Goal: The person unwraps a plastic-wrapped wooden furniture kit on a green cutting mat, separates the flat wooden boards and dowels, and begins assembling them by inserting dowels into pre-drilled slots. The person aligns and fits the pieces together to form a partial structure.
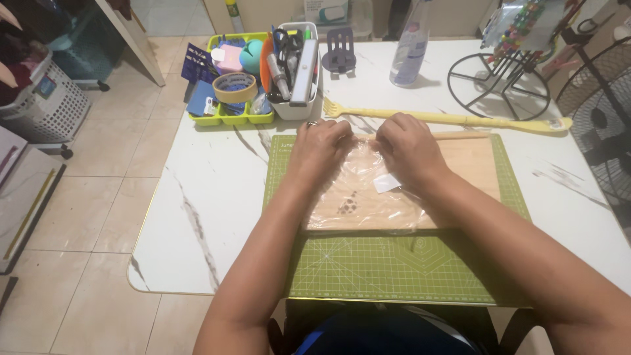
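While the clear plastic bag [358, 187] is being pinched by both the left hand [320, 146] and right hand [407, 146] (over the wooden board [470, 167]), tearing is being risked if pulled unevenly.

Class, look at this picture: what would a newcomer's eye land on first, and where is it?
Both hands, left hand and right hand, press a clear plastic bag onto a wooden board on the green cutting mat. Just beyond lies a long yellow back scratcher.

Marble table [210, 197] (white) on tiled floor [85, 217].
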